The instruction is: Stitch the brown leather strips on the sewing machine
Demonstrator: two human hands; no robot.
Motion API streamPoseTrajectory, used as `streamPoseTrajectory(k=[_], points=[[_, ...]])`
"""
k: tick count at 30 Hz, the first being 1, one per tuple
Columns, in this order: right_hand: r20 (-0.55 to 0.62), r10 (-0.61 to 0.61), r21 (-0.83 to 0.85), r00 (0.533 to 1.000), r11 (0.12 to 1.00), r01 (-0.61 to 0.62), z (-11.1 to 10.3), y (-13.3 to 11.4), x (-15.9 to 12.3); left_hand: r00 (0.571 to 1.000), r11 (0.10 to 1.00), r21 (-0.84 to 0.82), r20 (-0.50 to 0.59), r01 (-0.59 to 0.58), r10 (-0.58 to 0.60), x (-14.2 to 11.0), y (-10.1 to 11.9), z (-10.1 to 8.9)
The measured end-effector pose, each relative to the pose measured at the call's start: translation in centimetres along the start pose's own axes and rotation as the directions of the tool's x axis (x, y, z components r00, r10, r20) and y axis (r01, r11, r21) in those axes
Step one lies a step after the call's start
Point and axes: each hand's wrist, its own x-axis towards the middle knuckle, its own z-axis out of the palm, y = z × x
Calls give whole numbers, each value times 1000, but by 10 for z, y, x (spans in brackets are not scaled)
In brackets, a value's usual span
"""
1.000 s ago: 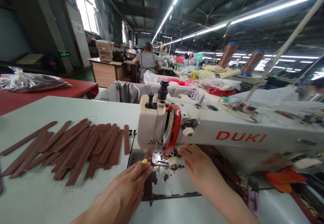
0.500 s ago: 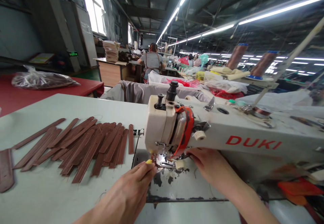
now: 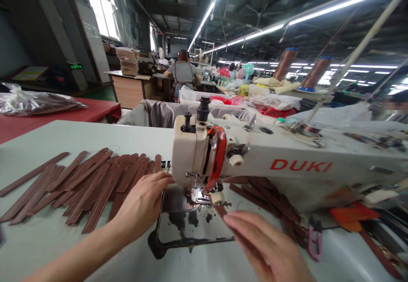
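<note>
A white sewing machine marked DUKI stands in front of me, with a lit presser foot. My right hand is closed on a narrow brown leather strip, which runs from beside the presser foot to my fingers. My left hand reaches to the left side of the machine head, its fingertips partly hidden there; whether they grip anything does not show. Left of that hand lies a loose pile of brown leather strips. More brown strips lie under the machine arm.
Pink-handled thread snips and an orange item lie at the right. Brown thread cones stand behind the machine. A plastic bag rests on a red table at the left. Another person sits ahead.
My left hand has moved from the presser foot up and left to the machine head. My right hand has come out from under the arm toward me with the strip. The view has shifted right.
</note>
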Motion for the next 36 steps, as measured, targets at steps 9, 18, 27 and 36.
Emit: streamPoseTrajectory(k=[9, 18, 27, 36], points=[[41, 94, 81, 995, 992, -97, 98, -30, 5, 965, 978, 39, 177, -203, 194, 13, -28, -11], [85, 165, 113, 983, 978, -174, 113, -30, -3, 953, 959, -30, 110, -280, 282, -40, 20, 5], [87, 199, 120, 976, 971, -208, 116, -25, -5, 959, 959, -38, 17, -282, 283, -35, 17, 14], [-114, -5, -55, 993, 998, -1, 108, -26, -1, 964, 958, -116, 13, -261, 264, -31, 24, 10]])
